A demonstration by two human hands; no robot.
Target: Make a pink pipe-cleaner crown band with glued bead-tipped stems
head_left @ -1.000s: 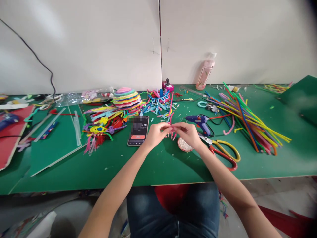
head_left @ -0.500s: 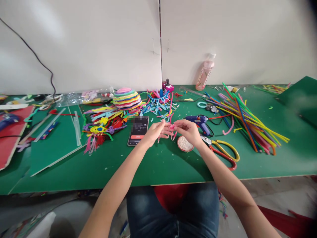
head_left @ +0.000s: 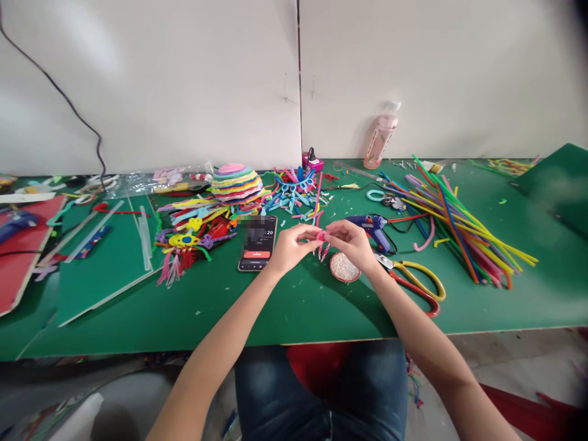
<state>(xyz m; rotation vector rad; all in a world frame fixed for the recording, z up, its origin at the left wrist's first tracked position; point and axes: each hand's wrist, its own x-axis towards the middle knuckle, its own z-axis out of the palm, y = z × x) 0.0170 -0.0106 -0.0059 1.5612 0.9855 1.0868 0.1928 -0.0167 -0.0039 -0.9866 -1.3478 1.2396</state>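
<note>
Above the green table, my left hand [head_left: 294, 246] and my right hand [head_left: 351, 243] meet, both pinching a small pink piece [head_left: 321, 236] that looks like bent pipe cleaner. Its exact shape is partly covered by the fingertips. Pink-and-white twisted strands [head_left: 324, 252] dangle just below it. Close under my right hand stands a small red-rimmed bowl [head_left: 345, 267] filled with pale grains or beads. A blue glue gun [head_left: 375, 228] lies behind my right hand, and scissors [head_left: 416, 278] with yellow and red handles lie beside my right forearm. A phone [head_left: 258, 244] lies left of my left hand.
Pipe cleaners in many colours [head_left: 459, 220] spread across the right side. At the back are a striped rainbow dome [head_left: 236, 184], a blue pipe-cleaner piece [head_left: 294, 191] and a pink bottle [head_left: 381, 141]. Clear glue sticks [head_left: 144, 239] and a red board [head_left: 27, 257] lie left.
My left hand's fingers, stretched out before, have closed to a pinch on the pink piece. My right hand stays in nearly the same place, still gripping it.
</note>
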